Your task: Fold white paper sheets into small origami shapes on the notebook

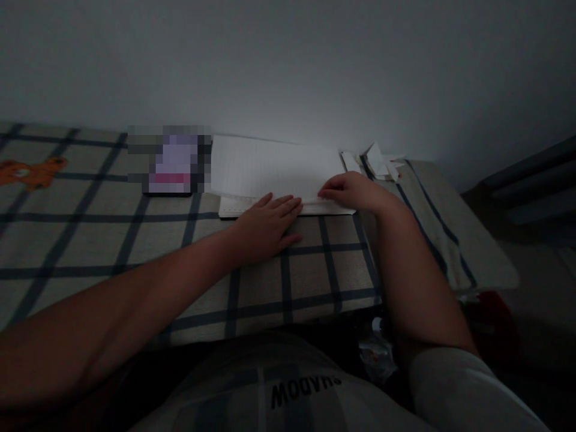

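Dim head view. Left hand [270,225] lies flat, palm down, fingers extended and together, fingertips on the near edge of the white lined sheet [274,165]; it grips nothing. Right hand [353,191] is at 3 o'clock of the left, fingers curled down onto the sheet's near-right edge. Cannot tell if it pinches the paper or just presses it.

The sheet sits at 12 o'clock of the left hand, on a second white sheet or pad [231,207] whose edge pokes out beneath it. Both lie on the checked cloth [135,240], up against the wall.

Risks, as judgement: the cloth looks soft, so pressing along the edge could give a crooked crease or let the sheet slide over the layer below. Poor light makes edge alignment hard to check.

Count: two hands, one top sheet, one under-layer, one pixelated dark object [170,162] at 10 o'clock of the left hand, one small heap of paper scraps [375,161] at 1 o'clock of the right hand; number of scraps unclear.
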The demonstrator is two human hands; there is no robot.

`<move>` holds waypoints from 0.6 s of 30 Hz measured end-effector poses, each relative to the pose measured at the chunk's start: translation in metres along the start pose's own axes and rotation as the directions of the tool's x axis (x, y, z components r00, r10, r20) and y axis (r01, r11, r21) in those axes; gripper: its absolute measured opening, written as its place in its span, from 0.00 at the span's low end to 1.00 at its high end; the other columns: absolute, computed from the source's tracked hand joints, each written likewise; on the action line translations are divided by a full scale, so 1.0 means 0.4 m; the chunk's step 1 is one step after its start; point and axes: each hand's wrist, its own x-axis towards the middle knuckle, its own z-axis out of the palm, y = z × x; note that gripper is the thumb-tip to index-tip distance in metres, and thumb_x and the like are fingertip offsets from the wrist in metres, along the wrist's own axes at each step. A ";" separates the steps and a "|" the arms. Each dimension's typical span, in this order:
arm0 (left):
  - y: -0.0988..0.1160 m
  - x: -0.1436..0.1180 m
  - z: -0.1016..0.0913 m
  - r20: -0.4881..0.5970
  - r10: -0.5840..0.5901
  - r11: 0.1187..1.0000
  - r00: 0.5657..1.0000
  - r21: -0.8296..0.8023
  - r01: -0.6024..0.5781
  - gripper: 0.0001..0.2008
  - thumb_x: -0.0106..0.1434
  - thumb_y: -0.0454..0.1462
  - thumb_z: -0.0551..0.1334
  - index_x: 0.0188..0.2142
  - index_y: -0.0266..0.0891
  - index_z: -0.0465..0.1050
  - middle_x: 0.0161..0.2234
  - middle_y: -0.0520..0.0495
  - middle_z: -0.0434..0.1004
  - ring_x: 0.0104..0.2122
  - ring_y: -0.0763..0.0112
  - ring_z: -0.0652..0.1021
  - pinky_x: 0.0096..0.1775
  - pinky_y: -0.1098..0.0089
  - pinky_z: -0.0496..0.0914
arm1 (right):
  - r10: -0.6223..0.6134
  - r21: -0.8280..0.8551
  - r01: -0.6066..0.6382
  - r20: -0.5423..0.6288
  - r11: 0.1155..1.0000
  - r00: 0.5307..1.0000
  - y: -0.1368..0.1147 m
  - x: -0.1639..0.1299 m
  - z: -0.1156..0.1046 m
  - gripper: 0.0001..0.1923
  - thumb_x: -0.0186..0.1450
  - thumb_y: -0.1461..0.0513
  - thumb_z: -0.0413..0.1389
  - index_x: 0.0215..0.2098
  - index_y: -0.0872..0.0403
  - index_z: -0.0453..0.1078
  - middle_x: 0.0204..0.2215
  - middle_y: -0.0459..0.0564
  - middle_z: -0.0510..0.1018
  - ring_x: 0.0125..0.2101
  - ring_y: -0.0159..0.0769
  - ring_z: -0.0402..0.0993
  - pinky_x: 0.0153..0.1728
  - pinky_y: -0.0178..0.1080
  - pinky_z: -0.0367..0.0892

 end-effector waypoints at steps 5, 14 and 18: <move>0.001 -0.001 0.002 -0.004 -0.009 1.000 1.000 -0.003 0.009 0.34 0.77 0.47 0.51 0.73 0.27 0.54 0.73 0.32 0.55 0.72 0.50 0.60 0.70 0.46 0.54 | 0.067 0.011 -0.068 0.055 0.998 0.996 0.003 -0.014 -0.026 0.18 0.67 0.50 0.59 0.33 0.56 0.80 0.25 0.48 0.77 0.26 0.34 0.68 0.32 0.39 0.61; 0.005 0.000 -0.003 0.001 -0.020 1.000 1.000 0.004 0.020 0.33 0.77 0.48 0.51 0.73 0.28 0.55 0.73 0.33 0.56 0.72 0.51 0.60 0.70 0.46 0.54 | 0.104 -0.007 -0.104 0.046 0.995 0.993 -0.010 -0.013 -0.021 0.17 0.65 0.52 0.60 0.34 0.58 0.81 0.23 0.47 0.75 0.25 0.31 0.65 0.30 0.36 0.60; 0.006 -0.001 -0.003 -0.012 -0.006 0.999 1.000 0.040 0.007 0.33 0.77 0.48 0.50 0.72 0.28 0.56 0.73 0.34 0.57 0.72 0.51 0.60 0.71 0.45 0.51 | 0.143 -0.028 -0.142 0.021 0.989 0.990 -0.010 -0.006 -0.012 0.14 0.64 0.53 0.62 0.33 0.57 0.81 0.23 0.46 0.76 0.25 0.30 0.66 0.30 0.36 0.60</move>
